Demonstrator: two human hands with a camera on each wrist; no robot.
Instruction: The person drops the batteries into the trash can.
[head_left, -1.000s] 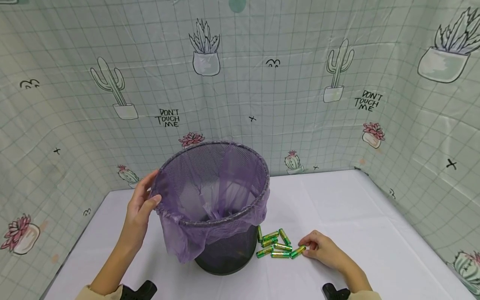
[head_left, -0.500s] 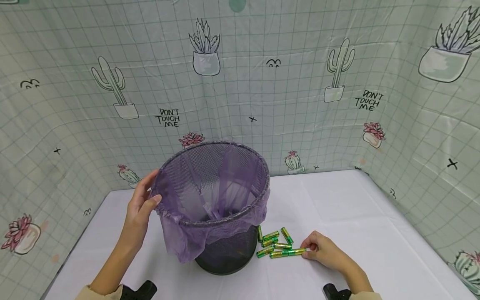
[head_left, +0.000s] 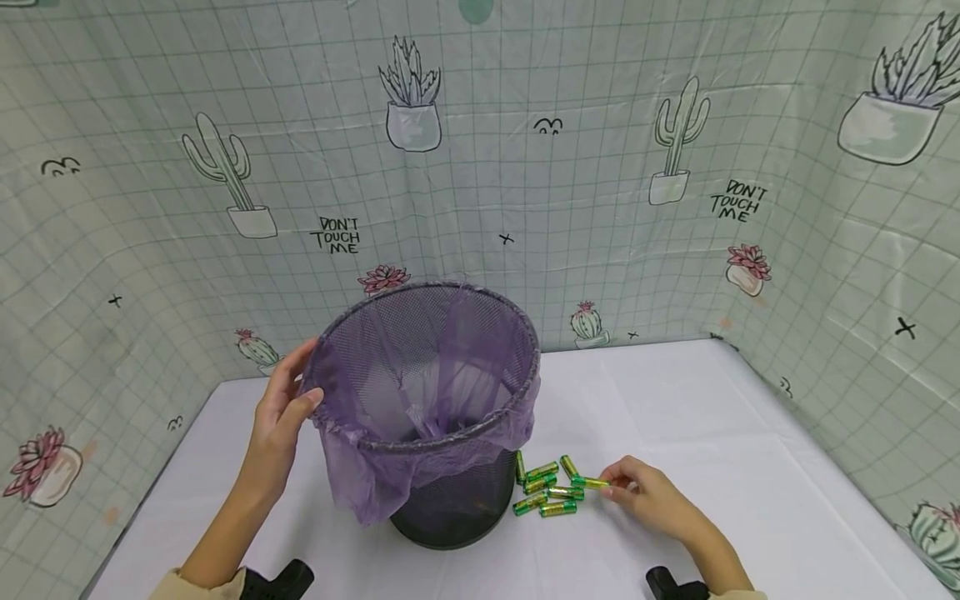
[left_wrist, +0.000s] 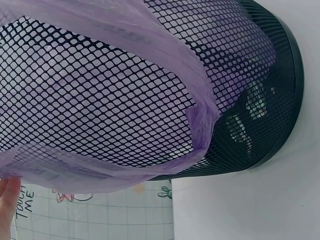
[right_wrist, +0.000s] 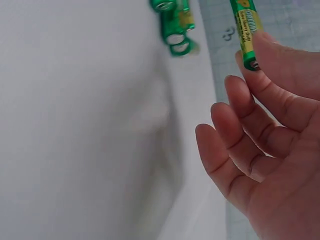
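In the head view my left hand grips the left rim of a black mesh wastebasket, thumb on the near side. A thin purple bin liner lines the basket and folds down over its rim. My right hand pinches a green and yellow battery by one end between thumb and index finger. In the right wrist view this battery is raised off the table, the other fingers loosely curled below. Several more batteries lie together just right of the basket's base. The left wrist view shows fingertips at the liner.
The white-covered table carries the basket and batteries. A grid-patterned cloth with cactus drawings hangs behind and at both sides. Dark wrist mounts show at the bottom edge of the head view.
My right hand has pinched the rightmost battery, turned it level and lifted it up and slightly back from the loose group. The left hand and basket have stayed in place.
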